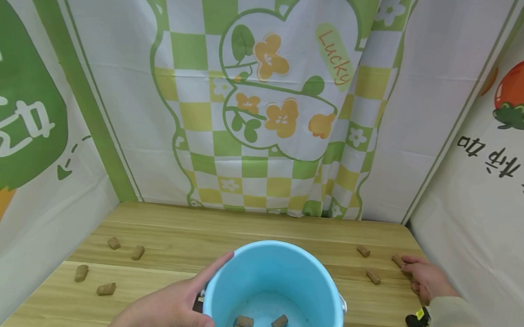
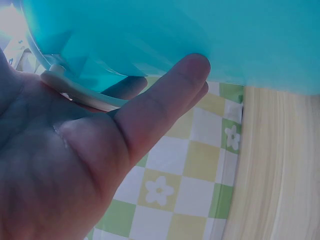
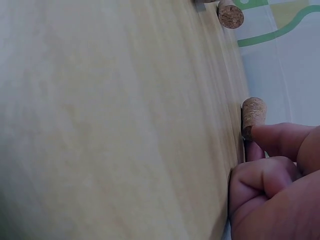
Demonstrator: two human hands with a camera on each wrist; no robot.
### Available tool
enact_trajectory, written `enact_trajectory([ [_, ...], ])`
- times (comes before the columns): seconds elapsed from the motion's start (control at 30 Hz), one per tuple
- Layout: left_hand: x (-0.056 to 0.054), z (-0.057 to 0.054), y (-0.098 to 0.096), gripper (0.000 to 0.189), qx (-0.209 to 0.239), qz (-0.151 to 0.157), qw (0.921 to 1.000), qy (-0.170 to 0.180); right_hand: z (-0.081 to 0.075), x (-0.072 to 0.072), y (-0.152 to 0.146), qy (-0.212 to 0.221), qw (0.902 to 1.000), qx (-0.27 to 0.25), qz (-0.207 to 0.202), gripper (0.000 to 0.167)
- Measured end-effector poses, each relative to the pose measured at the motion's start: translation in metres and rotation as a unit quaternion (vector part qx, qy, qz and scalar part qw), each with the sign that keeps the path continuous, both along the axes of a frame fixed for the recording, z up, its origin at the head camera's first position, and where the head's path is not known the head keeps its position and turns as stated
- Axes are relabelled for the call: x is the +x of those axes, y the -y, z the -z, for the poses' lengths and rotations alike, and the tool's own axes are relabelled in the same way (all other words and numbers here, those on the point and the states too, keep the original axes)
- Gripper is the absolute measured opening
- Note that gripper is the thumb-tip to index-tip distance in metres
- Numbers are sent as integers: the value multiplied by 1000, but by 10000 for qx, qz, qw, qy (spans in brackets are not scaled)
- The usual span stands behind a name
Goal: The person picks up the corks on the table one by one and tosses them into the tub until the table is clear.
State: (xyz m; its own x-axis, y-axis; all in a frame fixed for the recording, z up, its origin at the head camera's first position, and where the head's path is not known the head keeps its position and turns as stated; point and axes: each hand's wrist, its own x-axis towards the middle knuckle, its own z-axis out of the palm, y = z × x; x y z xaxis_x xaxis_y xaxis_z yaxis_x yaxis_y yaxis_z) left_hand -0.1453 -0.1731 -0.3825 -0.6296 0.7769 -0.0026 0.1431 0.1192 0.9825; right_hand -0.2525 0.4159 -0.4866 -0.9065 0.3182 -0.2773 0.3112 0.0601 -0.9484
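A light blue bucket stands at the front of the table, with three corks visible on its floor. My left hand holds the bucket's left side, fingers and thumb spread along the curved outer wall. In the left wrist view, the pale handle runs beside the palm. Over at the table's right side, my right hand pinches one end of a cork that lies on the wood. Two more corks, one farther back and one nearer, lie left of that hand.
Several corks are scattered on the left part of the wooden table. A checkered curtain hangs behind the back edge, and printed cloth walls close in both sides.
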Motion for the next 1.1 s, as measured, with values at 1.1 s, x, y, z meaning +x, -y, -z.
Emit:
enact_trajectory([
  [1.1,0,-1,-1,105,-20,-34,10000,5,-4,2,3,69,9976,594,-359,63],
])
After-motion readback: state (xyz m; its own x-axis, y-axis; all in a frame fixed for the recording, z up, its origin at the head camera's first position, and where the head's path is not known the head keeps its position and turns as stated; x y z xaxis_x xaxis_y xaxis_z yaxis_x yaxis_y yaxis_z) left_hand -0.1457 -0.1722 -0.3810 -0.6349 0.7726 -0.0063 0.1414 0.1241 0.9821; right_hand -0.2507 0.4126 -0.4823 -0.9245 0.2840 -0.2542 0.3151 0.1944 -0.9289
